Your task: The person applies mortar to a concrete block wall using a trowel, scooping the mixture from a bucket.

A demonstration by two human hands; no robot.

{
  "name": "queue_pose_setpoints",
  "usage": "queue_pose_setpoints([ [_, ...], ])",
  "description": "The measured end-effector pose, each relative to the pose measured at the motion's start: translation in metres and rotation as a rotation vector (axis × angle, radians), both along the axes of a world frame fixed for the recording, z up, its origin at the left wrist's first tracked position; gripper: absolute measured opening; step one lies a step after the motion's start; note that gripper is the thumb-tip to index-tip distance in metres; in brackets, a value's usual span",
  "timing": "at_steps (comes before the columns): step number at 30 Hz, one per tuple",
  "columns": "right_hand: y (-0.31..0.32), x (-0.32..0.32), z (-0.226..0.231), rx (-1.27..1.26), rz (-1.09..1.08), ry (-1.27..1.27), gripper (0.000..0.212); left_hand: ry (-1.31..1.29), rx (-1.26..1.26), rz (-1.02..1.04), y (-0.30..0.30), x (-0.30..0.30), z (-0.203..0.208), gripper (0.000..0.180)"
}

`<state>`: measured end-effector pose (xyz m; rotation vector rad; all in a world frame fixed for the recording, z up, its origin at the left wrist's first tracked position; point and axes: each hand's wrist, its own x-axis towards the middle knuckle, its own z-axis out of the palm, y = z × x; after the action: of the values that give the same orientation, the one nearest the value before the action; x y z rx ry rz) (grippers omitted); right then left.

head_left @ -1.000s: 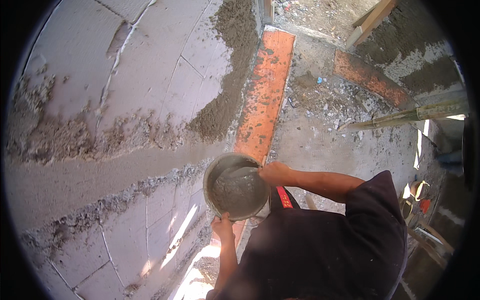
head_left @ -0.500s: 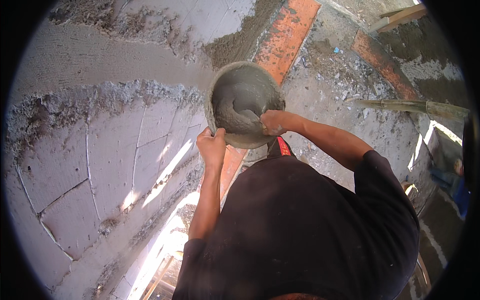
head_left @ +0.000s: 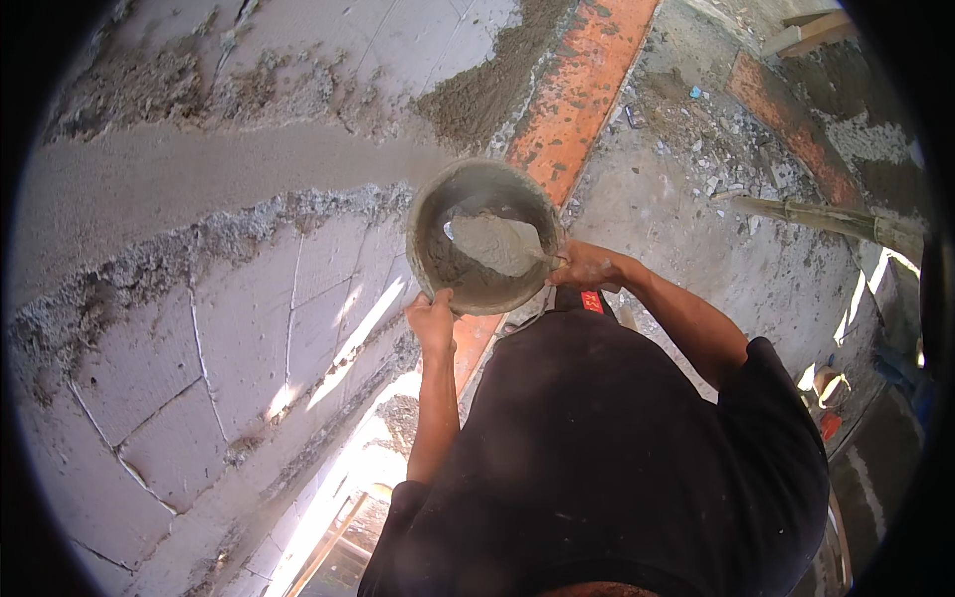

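My left hand (head_left: 432, 320) is closed on the near left rim of a round, mortar-crusted bucket (head_left: 422, 261), thumb over the edge. In my right hand (head_left: 587, 267), at the bucket's right rim, is the handle of a trowel (head_left: 527, 235). The trowel's blade lies over the inside of the bucket, coated with grey wet mortar (head_left: 487, 242). More mortar clings to the bucket's walls and bottom below the blade. My right fingers are wrapped round the handle and partly hidden.
At the left stands a block wall (head_left: 239, 328) with a band of smooth grey plaster (head_left: 239, 164). An orange, mortar-spattered board (head_left: 587, 85) runs along its foot. Rubble (head_left: 711, 149) litters the concrete floor, and a bamboo pole (head_left: 826, 219) juts in from the right.
The trowel has come up out of the mortar, its loaded blade now showing above it. My right hand has shifted slightly right and down; my left still holds the rim.
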<state>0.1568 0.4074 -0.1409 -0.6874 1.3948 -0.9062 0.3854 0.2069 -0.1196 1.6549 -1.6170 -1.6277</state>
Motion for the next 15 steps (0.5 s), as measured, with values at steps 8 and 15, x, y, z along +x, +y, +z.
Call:
queue_pose_setpoints([
  [8,0.091,-0.038,-0.025,0.138,-1.062,-0.177,0.022,-0.107,0.189,0.304,0.012,0.014,-0.021,0.022],
  [15,0.162,-0.17,-0.099,0.332,-2.024,0.568,0.021,-0.215,0.212,0.465,0.009,0.081,-0.022,0.035],
])
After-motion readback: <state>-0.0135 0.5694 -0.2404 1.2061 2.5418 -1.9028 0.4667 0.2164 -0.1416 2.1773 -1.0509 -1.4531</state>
